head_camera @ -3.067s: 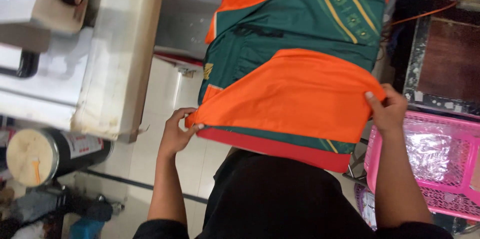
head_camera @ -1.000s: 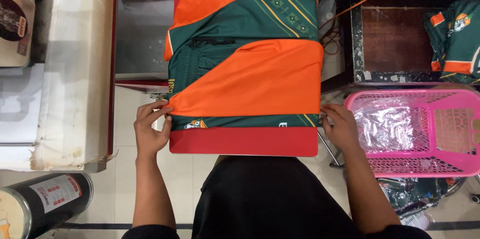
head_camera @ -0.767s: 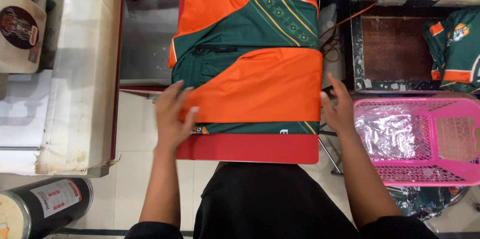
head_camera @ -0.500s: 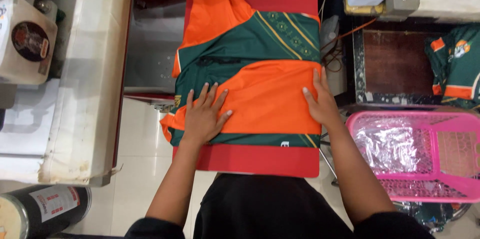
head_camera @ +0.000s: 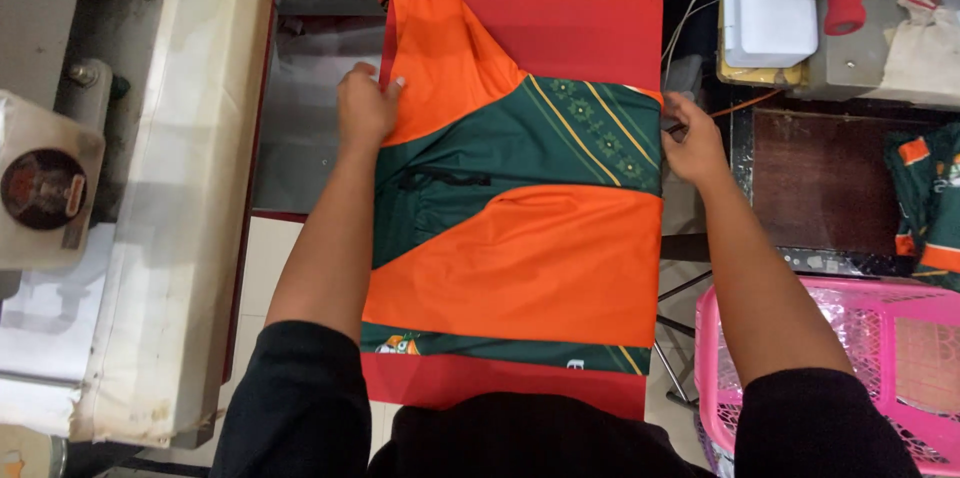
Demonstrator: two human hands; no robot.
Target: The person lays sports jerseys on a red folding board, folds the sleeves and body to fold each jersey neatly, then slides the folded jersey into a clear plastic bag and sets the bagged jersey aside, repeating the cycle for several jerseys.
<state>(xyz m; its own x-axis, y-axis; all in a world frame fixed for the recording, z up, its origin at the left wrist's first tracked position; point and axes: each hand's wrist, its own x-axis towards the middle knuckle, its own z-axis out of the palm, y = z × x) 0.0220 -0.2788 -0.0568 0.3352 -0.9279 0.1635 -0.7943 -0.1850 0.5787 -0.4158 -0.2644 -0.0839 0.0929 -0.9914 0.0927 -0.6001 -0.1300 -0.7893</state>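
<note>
Lying flat on a red board point(head_camera: 590, 33), one orange-and-green jersey point(head_camera: 520, 238), its lower edge close to the person's body and an orange flap reaching the board's far end; left hand point(head_camera: 367, 106) at the jersey's left edge near that flap, fingers curled and pinching the cloth; right hand point(head_camera: 692, 141) at the right edge level with the green patterned band, fingers bent onto the hem, whether gripping or only pressing cannot be told. Judgement on handling: both edges want equal tension, pulled outward and level, so the cloth lies without creases and square to the board; the thin fabric is likely to slide and bunch if one side leads. Nearby: pink basket point(head_camera: 880, 358) to the right; white-covered bench point(head_camera: 175, 188) to the left.
</note>
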